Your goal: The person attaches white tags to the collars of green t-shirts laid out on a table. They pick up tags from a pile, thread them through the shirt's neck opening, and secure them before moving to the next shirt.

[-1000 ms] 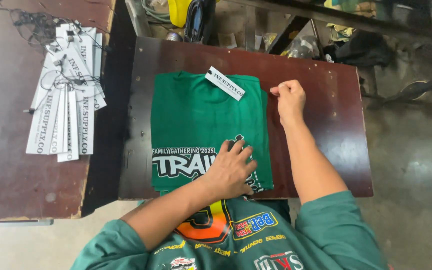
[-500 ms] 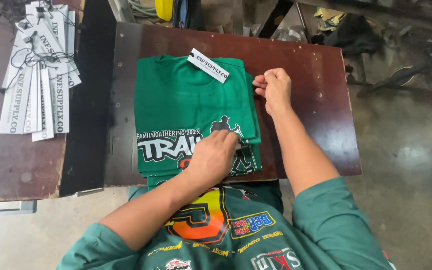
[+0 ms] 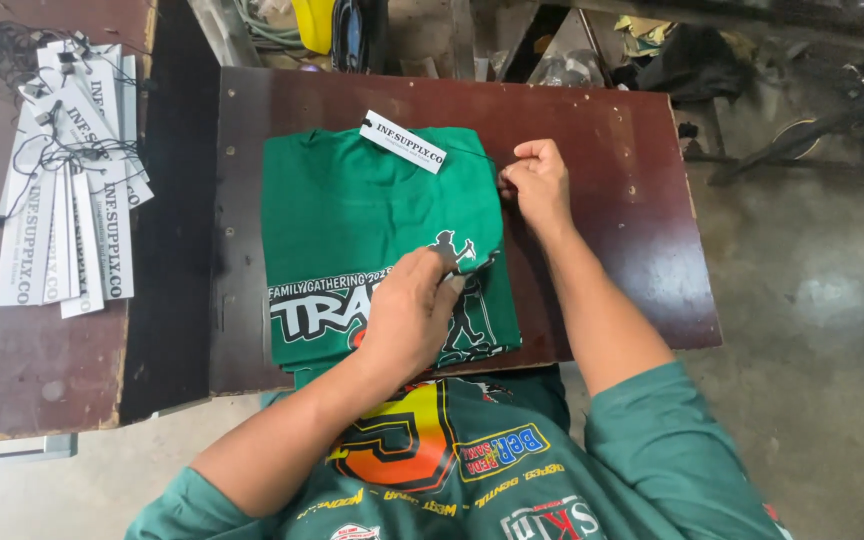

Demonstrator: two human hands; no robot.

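Lying folded on the dark brown table (image 3: 612, 130), the green T-shirt (image 3: 352, 220) leaves bare tabletop to its right. Left hand (image 3: 414, 312) presses flat, released, on the print; right hand (image 3: 539, 185) pinches the shirt's right edge. White hang tag (image 3: 403, 141) rests at the collar. Left hand hides part of the print.

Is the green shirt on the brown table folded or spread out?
Folded: the green shirt forms a neat rectangle, sleeves tucked away, with the left hand pressing its printed front.
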